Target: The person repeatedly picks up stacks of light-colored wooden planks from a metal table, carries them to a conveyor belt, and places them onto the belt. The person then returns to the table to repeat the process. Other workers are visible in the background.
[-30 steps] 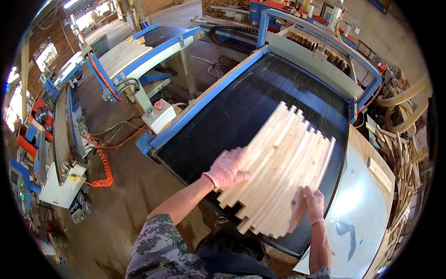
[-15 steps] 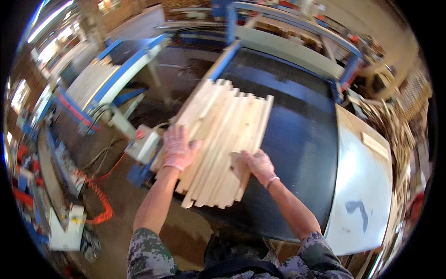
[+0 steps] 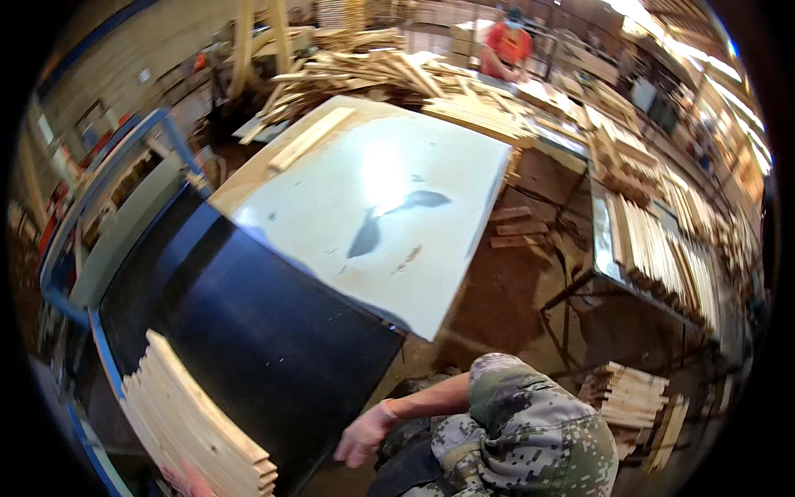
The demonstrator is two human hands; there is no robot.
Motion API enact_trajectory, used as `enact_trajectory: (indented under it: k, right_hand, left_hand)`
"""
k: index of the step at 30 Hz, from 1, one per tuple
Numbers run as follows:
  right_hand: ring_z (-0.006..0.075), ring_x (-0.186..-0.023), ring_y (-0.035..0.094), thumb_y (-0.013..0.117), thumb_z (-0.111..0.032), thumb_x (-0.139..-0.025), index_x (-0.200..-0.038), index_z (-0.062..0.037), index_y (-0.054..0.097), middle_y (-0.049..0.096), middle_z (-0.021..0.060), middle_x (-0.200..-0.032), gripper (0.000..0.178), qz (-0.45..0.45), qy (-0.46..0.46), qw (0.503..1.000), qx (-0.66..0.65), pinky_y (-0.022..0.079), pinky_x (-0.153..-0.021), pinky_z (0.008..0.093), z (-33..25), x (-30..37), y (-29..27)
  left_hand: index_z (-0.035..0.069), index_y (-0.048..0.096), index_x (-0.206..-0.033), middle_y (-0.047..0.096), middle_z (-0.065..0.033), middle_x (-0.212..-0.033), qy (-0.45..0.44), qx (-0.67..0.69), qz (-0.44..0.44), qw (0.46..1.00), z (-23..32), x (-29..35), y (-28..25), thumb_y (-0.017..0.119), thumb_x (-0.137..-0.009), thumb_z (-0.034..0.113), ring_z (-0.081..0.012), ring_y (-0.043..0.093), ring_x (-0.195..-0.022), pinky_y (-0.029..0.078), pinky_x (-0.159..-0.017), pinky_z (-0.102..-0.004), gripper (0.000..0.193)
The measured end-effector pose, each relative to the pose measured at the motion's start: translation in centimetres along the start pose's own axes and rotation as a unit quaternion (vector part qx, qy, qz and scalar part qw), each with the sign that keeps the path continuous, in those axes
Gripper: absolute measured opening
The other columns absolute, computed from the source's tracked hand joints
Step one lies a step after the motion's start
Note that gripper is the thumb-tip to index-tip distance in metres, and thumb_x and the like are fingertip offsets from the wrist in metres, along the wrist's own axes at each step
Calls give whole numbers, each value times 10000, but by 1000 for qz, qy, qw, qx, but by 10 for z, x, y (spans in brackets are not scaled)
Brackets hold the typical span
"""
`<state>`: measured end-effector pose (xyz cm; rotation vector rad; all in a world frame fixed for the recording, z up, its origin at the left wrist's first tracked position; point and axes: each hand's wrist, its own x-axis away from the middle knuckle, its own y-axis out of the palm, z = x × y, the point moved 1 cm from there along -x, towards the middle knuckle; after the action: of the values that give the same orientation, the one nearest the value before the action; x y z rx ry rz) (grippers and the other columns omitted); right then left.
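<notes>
A layer of pale wooden strips lies side by side at the near left of a black conveyor belt. My left hand, in a thin clear glove, lies against the strips at the lower edge of the view; only part of it shows, its fingers laid flat. My right hand, gloved too, hangs just off the belt's near corner, to the right of the strips. It holds nothing, and its fingers point loosely down, slightly blurred.
Beside the belt stands a pale sheet-topped table with one board on it. Behind it is a heap of loose strips. Racks of stacked strips line the right. Another person works at the back. A blue frame spans the belt.
My view has swung right, so the strips now sit at the lower left. My right hand has left the strips and moved off to the right; my left remains on them.
</notes>
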<state>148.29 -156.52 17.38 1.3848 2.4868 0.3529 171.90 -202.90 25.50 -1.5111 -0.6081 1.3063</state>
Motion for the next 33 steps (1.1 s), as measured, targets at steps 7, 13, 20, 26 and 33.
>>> enact_trajectory:
  k: [7,13,20,26,33]
  right_hand:
    - [264,-1097,691,683,-433,-979,-1484,-36,603,737,131,-1240,648,596,306,742,14,540,-961,405,35,278,92]
    - [306,-1323,649,675,-488,-970,-1476,-14,618,701,170,-1415,695,844,251,460,-112,491,-1110,420,173,470,200]
    - [417,-1246,674,623,-524,-974,-1291,27,721,718,257,-1320,643,872,308,338,-173,518,-1064,463,266,567,336]
    - [360,-1062,728,620,-531,-974,-1106,33,768,765,232,-1108,597,875,193,242,-372,535,-941,459,317,566,399]
    - [318,-861,708,618,-542,-999,-1045,51,751,764,191,-974,610,873,155,167,-431,546,-818,446,357,556,402]
  left_hand:
    - [-51,562,-1488,607,-236,-1484,164,631,-276,707,286,159,-64,573,-1061,514,-364,571,-1394,421,-1205,-508,708]
    - [-92,656,-1363,721,-213,-1314,220,665,-577,420,517,385,-124,646,-1055,360,-311,698,-1233,526,-1133,-459,547]
    - [-68,602,-1466,694,-169,-1392,345,423,-763,345,660,602,-136,741,-1017,152,-248,654,-1293,483,-1153,-372,519]
    - [-52,640,-1436,732,-126,-1314,395,303,-817,291,742,716,-150,719,-1030,197,-212,673,-1232,492,-1109,-332,483]
    - [-22,642,-1452,727,-82,-1325,471,205,-814,272,860,811,-166,729,-1029,175,-163,656,-1222,491,-1091,-310,474]
